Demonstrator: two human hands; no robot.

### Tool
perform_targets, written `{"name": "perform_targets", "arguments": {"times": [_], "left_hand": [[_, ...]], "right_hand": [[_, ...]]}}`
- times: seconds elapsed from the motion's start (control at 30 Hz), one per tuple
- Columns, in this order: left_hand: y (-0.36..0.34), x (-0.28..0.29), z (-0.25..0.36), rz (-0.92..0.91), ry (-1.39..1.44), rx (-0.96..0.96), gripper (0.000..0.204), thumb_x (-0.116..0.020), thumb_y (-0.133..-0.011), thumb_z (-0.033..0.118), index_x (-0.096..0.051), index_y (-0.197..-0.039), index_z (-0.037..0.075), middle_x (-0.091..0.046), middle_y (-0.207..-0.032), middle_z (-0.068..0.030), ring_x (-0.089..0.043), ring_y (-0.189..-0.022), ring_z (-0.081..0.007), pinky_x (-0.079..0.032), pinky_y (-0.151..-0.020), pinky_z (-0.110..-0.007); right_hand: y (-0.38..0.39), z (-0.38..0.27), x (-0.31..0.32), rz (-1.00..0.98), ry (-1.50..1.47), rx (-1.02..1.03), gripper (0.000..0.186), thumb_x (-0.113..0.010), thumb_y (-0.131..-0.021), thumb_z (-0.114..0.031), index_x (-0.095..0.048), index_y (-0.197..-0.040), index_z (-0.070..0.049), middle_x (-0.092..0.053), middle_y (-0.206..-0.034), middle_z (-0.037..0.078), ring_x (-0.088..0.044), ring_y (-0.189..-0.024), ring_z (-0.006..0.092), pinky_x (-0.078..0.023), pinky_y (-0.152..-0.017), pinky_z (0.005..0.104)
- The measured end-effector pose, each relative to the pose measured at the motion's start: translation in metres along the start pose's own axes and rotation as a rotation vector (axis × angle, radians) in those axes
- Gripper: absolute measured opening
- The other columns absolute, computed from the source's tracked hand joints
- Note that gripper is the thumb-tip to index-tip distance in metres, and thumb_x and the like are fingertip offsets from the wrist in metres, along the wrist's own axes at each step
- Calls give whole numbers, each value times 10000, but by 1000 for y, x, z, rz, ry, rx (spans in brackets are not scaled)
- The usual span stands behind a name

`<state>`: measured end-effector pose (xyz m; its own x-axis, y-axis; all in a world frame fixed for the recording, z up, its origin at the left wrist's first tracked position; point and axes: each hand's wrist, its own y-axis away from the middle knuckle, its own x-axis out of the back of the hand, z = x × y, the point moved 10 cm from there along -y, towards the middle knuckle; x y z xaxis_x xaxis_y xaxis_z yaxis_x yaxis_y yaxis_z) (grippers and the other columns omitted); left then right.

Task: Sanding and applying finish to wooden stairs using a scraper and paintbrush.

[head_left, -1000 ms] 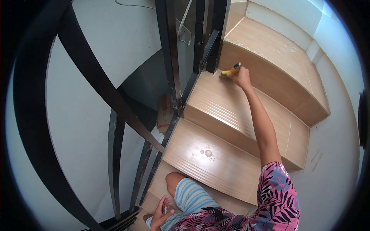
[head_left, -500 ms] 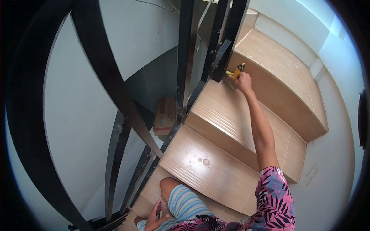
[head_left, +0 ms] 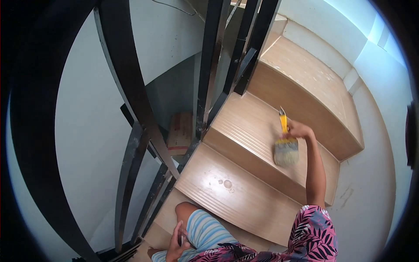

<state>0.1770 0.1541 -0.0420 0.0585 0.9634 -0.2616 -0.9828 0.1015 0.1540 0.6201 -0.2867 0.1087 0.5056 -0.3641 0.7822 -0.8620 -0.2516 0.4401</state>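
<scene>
My right hand (head_left: 298,130) is closed round the yellow handle of a wide paintbrush (head_left: 286,153). The brush's pale bristles point down, slightly blurred, over the grooved front part of a tan tiled stair tread (head_left: 257,118). Whether the bristle tips touch the tile I cannot tell. Beside my knee, at the bottom of the view, my left hand (head_left: 176,244) rests with its fingers apart; I see nothing held in it.
Black metal railing bars (head_left: 120,61) rise along the left side of the stairs. Beyond them lies a cardboard box (head_left: 180,133) lower down. A curved white wall (head_left: 369,174) borders the right. Wet-looking spots (head_left: 227,184) mark the lower tread (head_left: 205,166).
My right hand has drawn the paintbrush from the corner by the railing post toward me and to the right, over the tread's front. My left hand stays by the knee.
</scene>
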Motion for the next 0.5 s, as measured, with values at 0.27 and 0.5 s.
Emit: {"name": "perform_targets", "arguments": {"times": [0.27, 0.5], "left_hand": [[-105, -60, -19, 365, 689, -17, 419, -557, -1023, 361, -450, -1311, 77, -475, -996, 7, -456, -875, -95, -408, -784, -258], [-214, -148, 87, 249, 594, -185, 349, -528, -1040, 232, -422, -1314, 43, -510, -1276, -99, -484, -1193, -191, -376, -1033, -329]], "right_hand": [[97, 20, -2, 649, 245, -137, 766, -868, -667, -531, -642, -1188, -15, -689, -992, 125, -653, -910, 255, -516, -785, 368], [125, -193, -145, 82, -324, 621, 568, -798, -827, -269, -544, -1275, -29, -604, -1129, 181, -600, -1021, 237, -474, -905, 354]]}}
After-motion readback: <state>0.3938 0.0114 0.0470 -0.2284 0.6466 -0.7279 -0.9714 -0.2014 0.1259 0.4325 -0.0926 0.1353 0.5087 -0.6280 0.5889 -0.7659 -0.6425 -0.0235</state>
